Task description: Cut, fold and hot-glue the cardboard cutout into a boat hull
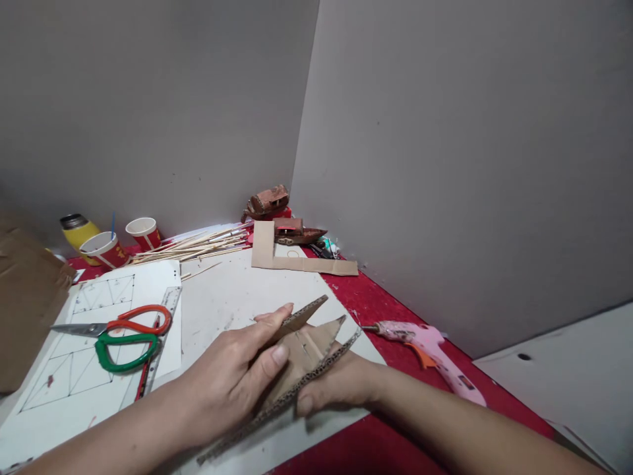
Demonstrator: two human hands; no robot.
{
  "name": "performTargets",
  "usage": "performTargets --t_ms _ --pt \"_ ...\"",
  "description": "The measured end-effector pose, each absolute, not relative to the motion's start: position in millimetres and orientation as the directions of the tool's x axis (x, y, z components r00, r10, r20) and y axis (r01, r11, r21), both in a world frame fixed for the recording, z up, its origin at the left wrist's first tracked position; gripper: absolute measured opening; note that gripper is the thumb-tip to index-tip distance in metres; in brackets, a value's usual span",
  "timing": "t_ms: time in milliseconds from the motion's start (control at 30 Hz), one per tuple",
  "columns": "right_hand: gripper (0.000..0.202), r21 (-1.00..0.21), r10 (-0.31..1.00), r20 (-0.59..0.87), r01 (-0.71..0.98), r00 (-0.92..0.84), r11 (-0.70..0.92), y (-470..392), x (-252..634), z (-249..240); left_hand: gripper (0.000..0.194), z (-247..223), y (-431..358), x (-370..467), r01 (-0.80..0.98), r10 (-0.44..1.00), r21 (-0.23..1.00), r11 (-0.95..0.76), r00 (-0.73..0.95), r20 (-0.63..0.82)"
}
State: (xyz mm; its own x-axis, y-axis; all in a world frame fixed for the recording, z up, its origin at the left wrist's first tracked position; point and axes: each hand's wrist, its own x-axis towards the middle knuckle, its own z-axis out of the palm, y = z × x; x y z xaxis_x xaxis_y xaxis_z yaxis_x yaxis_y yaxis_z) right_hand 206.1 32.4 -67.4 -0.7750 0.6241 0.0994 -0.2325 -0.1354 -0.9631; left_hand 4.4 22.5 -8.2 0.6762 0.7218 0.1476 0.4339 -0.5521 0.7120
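Brown cardboard form, tilted across the lower centre, is gripped by both hands: the left hand's thumb presses its inner panel with fingers outside the left wall, while the right hand supports the opposite wall, thumb outside, probably to steady thin walls without crushing them. To the right, a pink glue gun lies nozzle toward the work, seemingly for easy reach. Scissors lie across a drawn sheet at left; an L-shaped strip lies upper centre beside a model boat.
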Motion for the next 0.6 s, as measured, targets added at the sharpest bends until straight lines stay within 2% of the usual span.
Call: performTargets --t_ms 133,267,333,400,467,500,600 --pt "0.044 -0.956 0.666 0.118 -0.265 -0.737 -0.124 33.5 208.6 -65.7 0.063 12.0 19.3 -3.5 0.465 0.66 0.73 -0.5 0.751 -0.025" --pt "0.051 -0.936 0.64 0.112 -0.297 -0.76 -0.189 31.7 211.2 -61.5 0.068 17.1 22.8 -10.7 0.431 0.655 0.813 -0.391 0.751 -0.082" --pt "0.059 -0.904 0.682 0.137 -0.372 -0.718 -0.209 31.9 213.8 -58.0 0.064 14.5 28.8 -11.4 0.329 0.694 0.923 -0.198 0.712 -0.105" --pt "0.066 -0.856 0.742 0.178 -0.474 -0.646 -0.207 33.2 217.0 -54.2 0.063 8.3 35.6 -8.3 0.131 0.724 0.983 0.13 0.665 -0.184" --pt "0.067 -0.821 0.762 0.212 -0.535 -0.613 -0.202 35.3 219.8 -51.5 0.066 -0.9 39.5 -1.2 -0.086 0.689 0.887 0.454 0.665 -0.288" --pt "0.066 -0.816 0.752 0.225 -0.542 -0.62 -0.202 36.4 220.9 -51.0 0.065 -6.1 39.4 3.7 -0.174 0.666 0.815 0.553 0.68 -0.306" --pt "0.066 -0.836 0.704 0.243 -0.512 -0.667 -0.197 38.9 223.0 -53.1 0.059 -20.3 30.6 19.5 -0.317 0.636 0.695 0.645 0.727 -0.259"
